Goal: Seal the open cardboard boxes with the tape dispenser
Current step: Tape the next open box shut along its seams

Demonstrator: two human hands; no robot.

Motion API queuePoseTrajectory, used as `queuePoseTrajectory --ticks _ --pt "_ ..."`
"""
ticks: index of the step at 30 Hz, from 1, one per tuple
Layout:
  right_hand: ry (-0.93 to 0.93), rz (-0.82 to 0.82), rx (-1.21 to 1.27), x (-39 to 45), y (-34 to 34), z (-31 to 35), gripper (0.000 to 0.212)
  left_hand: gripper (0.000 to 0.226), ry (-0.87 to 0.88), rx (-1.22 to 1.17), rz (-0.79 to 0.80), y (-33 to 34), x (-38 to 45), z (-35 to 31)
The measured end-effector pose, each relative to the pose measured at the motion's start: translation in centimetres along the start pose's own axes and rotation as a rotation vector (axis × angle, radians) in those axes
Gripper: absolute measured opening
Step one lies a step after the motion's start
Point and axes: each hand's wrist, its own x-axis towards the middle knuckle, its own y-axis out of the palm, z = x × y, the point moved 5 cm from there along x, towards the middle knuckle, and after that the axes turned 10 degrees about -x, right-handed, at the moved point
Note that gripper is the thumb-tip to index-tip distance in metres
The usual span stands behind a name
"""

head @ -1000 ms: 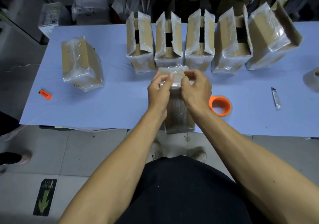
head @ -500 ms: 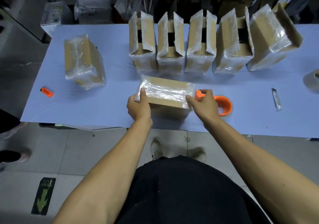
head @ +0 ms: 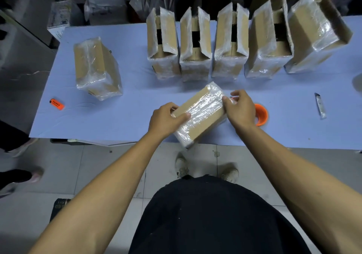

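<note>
A closed cardboard box (head: 201, 114) wrapped in glossy clear tape lies at an angle near the table's front edge. My left hand (head: 166, 119) grips its near left end, thumb on top. My right hand (head: 238, 109) holds its far right end. Just right of that hand sits the orange tape dispenser (head: 261, 114), partly hidden by it. Behind stands a row of several open boxes (head: 195, 44) with their flaps up. Another closed, taped box (head: 97, 68) lies at the left.
The table (head: 127, 116) is covered in light blue. An orange lighter (head: 56, 104) lies at the front left, a small utility knife (head: 320, 106) at the right. Packages are piled behind the table. A person's shoes (head: 19, 175) show at the left on the tiled floor.
The box in my hands has turned from lying crosswise to a diagonal, its right end swung away from me. My right hand moved up off the dispenser's side with it.
</note>
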Motion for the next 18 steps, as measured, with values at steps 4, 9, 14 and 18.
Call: queuePoseTrajectory --ticks 4,9,14,18 --pt "-0.045 -0.026 0.034 -0.7 0.5 -0.1 0.032 0.046 -0.138 0.038 0.219 2.0 -0.9 0.5" --pt "-0.17 0.18 0.086 0.2 1.8 1.6 0.037 0.072 -0.078 -0.377 0.125 4.5 1.2 -2.7" --pt "-0.037 0.001 -0.177 0.9 -0.2 -3.3 0.044 0.046 -0.038 -0.465 0.044 5.9 2.4 -1.7" --pt "-0.024 0.168 -0.462 0.5 1.7 -7.1 0.072 0.033 -0.063 -0.548 0.101 5.7 3.0 -1.5"
